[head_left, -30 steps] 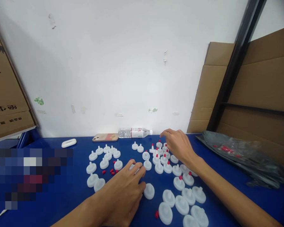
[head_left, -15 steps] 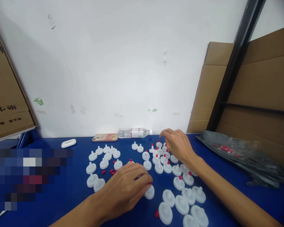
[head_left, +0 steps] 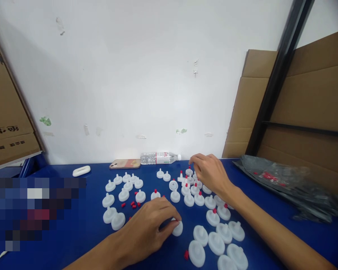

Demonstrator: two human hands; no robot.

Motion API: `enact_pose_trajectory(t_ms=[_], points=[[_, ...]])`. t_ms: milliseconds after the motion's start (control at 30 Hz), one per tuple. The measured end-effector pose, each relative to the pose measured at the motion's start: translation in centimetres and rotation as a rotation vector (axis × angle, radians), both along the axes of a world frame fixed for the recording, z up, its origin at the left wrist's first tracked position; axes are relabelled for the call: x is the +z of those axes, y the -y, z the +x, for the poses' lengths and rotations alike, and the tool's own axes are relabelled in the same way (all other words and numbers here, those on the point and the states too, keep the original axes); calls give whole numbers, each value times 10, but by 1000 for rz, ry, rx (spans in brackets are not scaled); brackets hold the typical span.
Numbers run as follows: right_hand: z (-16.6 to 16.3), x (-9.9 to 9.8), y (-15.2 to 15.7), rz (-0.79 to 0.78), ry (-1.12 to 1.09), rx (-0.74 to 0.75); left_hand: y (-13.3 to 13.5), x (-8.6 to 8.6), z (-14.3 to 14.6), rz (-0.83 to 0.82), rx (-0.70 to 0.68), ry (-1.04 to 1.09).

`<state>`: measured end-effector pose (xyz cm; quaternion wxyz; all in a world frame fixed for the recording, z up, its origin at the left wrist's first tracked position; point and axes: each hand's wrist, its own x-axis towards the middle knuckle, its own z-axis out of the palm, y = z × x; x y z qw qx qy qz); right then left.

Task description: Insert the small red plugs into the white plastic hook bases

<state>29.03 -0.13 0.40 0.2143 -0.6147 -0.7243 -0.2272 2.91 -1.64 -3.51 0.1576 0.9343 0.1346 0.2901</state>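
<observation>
Several white round plastic caps (head_left: 124,194) lie spread over the blue table (head_left: 73,232), some with small red tips (head_left: 214,211) pushed into their stems. Loose red tips (head_left: 133,204) lie among them. My left hand (head_left: 149,228) rests low in the middle, fingers curled, pinching at one white cap (head_left: 178,227) by its top. My right hand (head_left: 211,173) hovers over the far cluster of tipped caps (head_left: 190,185), fingers bent together; what they hold, if anything, is hidden.
A clear water bottle (head_left: 160,158) and a phone (head_left: 125,164) lie by the white wall. A white earbud case (head_left: 81,170) sits at the far left. A dark plastic bag (head_left: 293,185) with red bits lies on the right. Cardboard boxes (head_left: 307,101) stand behind it.
My left hand has drawn back from the middle caps and closed its fingers on the cap nearer me. My right hand has stayed over the far cluster.
</observation>
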Motion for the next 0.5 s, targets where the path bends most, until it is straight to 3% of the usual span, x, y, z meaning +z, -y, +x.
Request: enact_pose_trajectory(t_ms=[133, 333, 500], points=[[-6, 3, 7, 14, 9, 136, -12, 7, -5, 244, 8, 120], [-32, 3, 29, -103, 51, 633, -28, 15, -16, 475, 125, 335], [-46, -6, 33, -18, 63, 685, -24, 15, -14, 500, 81, 394]])
